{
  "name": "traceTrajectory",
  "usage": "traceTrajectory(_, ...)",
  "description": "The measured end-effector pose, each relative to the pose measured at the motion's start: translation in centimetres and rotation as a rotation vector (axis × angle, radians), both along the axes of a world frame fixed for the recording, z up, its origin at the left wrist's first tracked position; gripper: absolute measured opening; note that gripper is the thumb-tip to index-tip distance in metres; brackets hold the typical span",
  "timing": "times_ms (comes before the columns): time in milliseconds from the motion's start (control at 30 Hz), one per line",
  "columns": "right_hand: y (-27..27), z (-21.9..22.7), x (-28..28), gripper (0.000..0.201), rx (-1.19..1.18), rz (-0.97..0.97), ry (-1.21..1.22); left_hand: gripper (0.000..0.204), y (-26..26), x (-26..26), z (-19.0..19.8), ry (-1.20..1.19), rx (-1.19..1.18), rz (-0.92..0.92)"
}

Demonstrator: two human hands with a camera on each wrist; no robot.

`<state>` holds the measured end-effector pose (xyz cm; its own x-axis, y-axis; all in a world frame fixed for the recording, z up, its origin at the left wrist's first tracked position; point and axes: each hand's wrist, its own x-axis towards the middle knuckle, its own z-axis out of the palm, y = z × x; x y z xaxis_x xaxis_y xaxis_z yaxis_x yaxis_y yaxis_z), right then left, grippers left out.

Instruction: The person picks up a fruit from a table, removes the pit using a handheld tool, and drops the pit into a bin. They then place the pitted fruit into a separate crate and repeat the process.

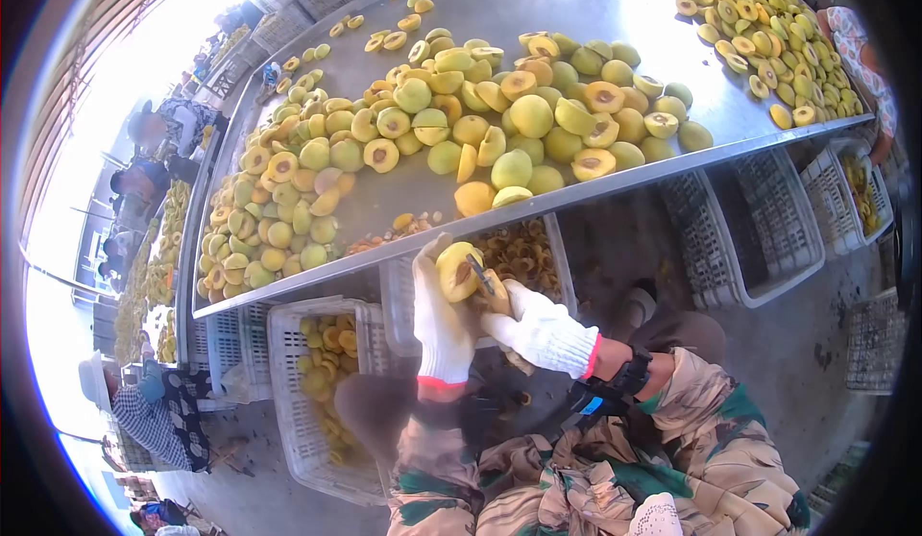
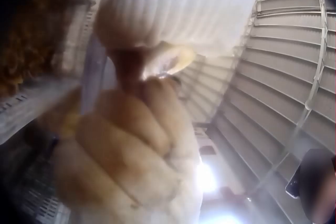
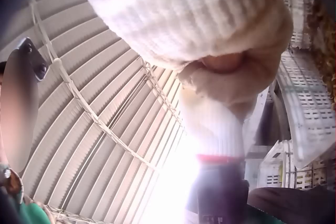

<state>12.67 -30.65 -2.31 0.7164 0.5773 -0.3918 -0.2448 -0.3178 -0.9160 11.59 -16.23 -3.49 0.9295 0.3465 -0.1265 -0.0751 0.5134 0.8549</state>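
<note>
While the left hand (image 1: pixel 444 320) fingers wrap a peach (image 1: pixel 458 271) to steady it, the right hand (image 1: pixel 540 332) fingers clamp a knife (image 1: pixel 478 274) cutting in.

Fruit table above, crates below, hands at the centre

A peach (image 1: pixel 458 270) sits in the left hand (image 1: pixel 442 320), the right hand (image 1: pixel 538 332) at its 3 o'clock; the table (image 1: pixel 576 17) of peach halves (image 1: pixel 461 123) lies at 12 o'clock, one crate (image 1: pixel 317 382) at 8 o'clock, another crate (image 1: pixel 749 238) at 3 o'clock.

The head view looks down over the steel table (image 1: pixel 615 17); both wrist views look up, close under the gloves, sharing the corrugated roof (image 3: pixel 94 129).
</note>
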Motion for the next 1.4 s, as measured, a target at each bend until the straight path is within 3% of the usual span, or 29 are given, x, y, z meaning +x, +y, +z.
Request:
traceTrajectory(167,0.1,1.6,-0.3,0.043,-0.188,0.013,-0.107,0.042,-1.4,0.4,-0.6,0.087,0.287,0.177)
traceTrajectory(233,0.0,1.7,-0.3,0.043,-0.219,0.042,-0.138,0.045,-1.1,0.9,-0.4,0.130,0.308,0.140)
traceTrajectory(367,-1.3,0.7,0.4,0.036,0.208,0.148,0.339,0.049,-0.5,1.1,1.3,0.136,0.176,0.000)
traceTrajectory(433,-2.0,1.0,1.0,0.032,0.404,0.187,0.600,0.057,-0.6,1.5,1.8,0.224,0.186,0.020)
traceTrajectory(467,-2.2,0.8,1.1,0.023,0.483,0.207,0.652,0.058,0.0,1.5,1.9,0.258,0.202,-0.015)
traceTrajectory(600,-1.7,3.0,0.5,0.016,0.123,0.195,0.259,0.064,0.9,1.7,0.9,0.335,0.391,-0.033)
traceTrajectory(700,-2.2,2.4,0.9,0.016,0.453,0.207,0.707,0.064,0.6,1.3,1.6,0.329,0.367,-0.035)
traceTrajectory(800,-2.4,1.1,1.2,0.017,0.638,0.291,0.919,0.063,0.5,1.0,1.5,0.217,0.438,0.061)
traceTrajectory(900,-2.5,1.0,1.1,0.018,0.614,0.302,0.877,0.062,0.7,0.6,1.5,0.153,0.595,0.046)
traceTrajectory(1000,-1.9,0.8,1.1,0.018,0.562,0.351,0.827,0.061,1.2,0.3,2.8,0.406,0.105,-0.143)
traceTrajectory(1100,-1.8,0.5,0.4,0.018,0.625,0.360,0.795,0.060,2.7,1.1,1.2,0.603,0.111,0.118)
traceTrajectory(1167,-2.3,0.7,1.0,0.020,0.455,0.333,0.613,0.058,3.8,-0.9,3.8,0.649,0.321,0.336)
traceTrajectory(1233,-2.7,0.8,1.4,0.021,0.176,0.269,0.330,0.054,8.8,-3.9,2.9,0.445,0.583,0.348)
traceTrajectory(1267,-2.7,0.2,1.4,0.026,0.064,0.266,0.240,0.056,12.6,-5.5,1.8,0.515,0.852,0.365)
traceTrajectory(1300,-2.7,-0.1,1.3,0.025,0.011,0.264,0.233,0.057,14.4,-7.3,2.1,0.706,1.511,0.412)
traceTrajectory(1367,-2.7,0.0,1.2,0.025,-0.010,0.252,0.209,0.051,14.1,-7.0,5.8,1.046,1.766,0.242)
traceTrajectory(1400,-2.7,0.4,1.2,0.026,-0.016,0.243,0.210,0.050,14.6,-5.9,5.9,0.814,1.833,0.314)
